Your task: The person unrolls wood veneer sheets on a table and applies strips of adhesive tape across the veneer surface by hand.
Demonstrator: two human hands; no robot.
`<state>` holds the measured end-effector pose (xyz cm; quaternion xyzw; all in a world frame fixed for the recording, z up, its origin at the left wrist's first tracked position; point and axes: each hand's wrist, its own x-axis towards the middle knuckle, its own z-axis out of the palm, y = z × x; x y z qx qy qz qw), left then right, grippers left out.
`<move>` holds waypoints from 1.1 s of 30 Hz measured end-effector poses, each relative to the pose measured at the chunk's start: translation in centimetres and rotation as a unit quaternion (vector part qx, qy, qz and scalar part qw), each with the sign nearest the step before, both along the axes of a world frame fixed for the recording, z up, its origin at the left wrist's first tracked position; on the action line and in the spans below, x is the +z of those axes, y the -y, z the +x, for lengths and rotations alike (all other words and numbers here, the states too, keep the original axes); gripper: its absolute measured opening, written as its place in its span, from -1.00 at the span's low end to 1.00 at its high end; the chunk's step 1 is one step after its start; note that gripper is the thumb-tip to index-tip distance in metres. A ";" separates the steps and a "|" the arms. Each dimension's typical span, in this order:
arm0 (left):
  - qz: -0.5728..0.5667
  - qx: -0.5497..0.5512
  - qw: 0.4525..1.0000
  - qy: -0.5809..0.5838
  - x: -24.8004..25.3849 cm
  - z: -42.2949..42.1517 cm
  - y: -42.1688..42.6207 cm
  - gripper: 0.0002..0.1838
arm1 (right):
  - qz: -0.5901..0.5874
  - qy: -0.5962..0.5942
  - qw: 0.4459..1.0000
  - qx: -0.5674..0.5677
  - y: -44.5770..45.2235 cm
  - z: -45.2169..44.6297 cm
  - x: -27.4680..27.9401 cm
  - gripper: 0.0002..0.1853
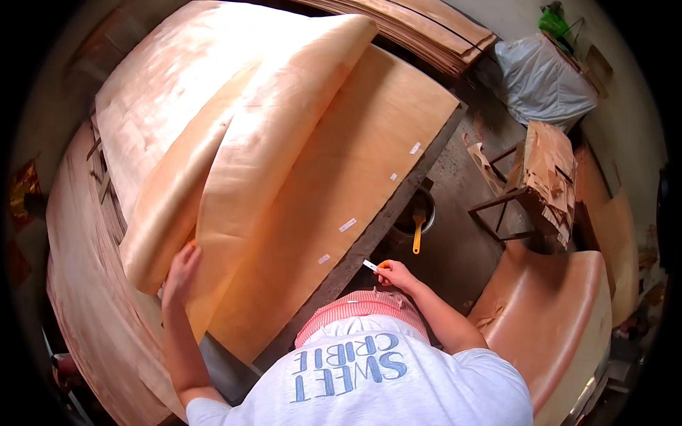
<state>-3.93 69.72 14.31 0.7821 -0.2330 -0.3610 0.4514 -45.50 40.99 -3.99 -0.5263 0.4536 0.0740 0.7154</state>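
A large, thin wood veneer sheet (pixel 249 163) is rolled back in curling folds over a flat veneer sheet (pixel 327 192). At the lower edge of the folds, my left hand (pixel 183 270) grips the curled sheet, with orange covering at a fingertip. My right hand (pixel 395 274) is closed on a small white strip (pixel 370 265), just off the table's near edge; orange shows on its fingers too. Several white paper labels, such as this one (pixel 347 225), lie along the flat sheet's right border. What is printed on them is too small to read.
A yellow-handled brush (pixel 418 231) rests in a round pot (pixel 428 216) beside the table. To the right stand a metal-framed stand (pixel 508 202) with veneer scraps (pixel 550 177) and a curved brown sheet (pixel 543 305). Veneer stacks lie left (pixel 85 284) and behind (pixel 426 35).
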 end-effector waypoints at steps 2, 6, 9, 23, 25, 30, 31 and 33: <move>-0.001 0.006 0.996 -0.087 -1.2 -3.7 -0.9 -0.64 | 0.013 -0.008 1.000 -0.007 0.0 -1.1 -1.0 -0.82; 0.051 -0.101 0.989 -0.093 -4.0 -12.5 0.6 -0.56 | 0.029 0.002 1.000 -0.012 0.0 -2.4 -2.1 -0.82; 0.087 -0.176 0.980 -0.028 -9.2 -17.8 1.3 -0.45 | 0.013 0.003 1.000 -0.002 0.2 -1.7 -2.2 -0.82; 0.273 -0.398 0.849 0.217 -11.0 -18.5 4.1 -0.41 | -0.055 -0.027 0.998 -0.022 -0.3 -3.4 -1.2 -0.83; 0.279 -0.381 0.864 0.173 -10.0 -18.0 5.5 -0.41 | -0.072 -0.017 0.997 -0.017 0.1 -4.5 -1.7 -0.84; 0.136 -0.227 0.963 0.044 -9.4 -16.6 11.3 -0.48 | -0.228 0.033 0.973 0.021 5.8 -3.8 2.8 -0.87; 0.068 -0.223 0.967 0.104 -9.7 -16.6 13.1 -0.49 | -0.255 0.051 0.965 0.027 7.6 -2.9 4.2 -0.86; -0.014 -0.204 0.961 0.186 -9.8 -17.5 18.2 -0.48 | -0.298 0.095 0.949 0.044 11.7 -0.9 6.4 -0.85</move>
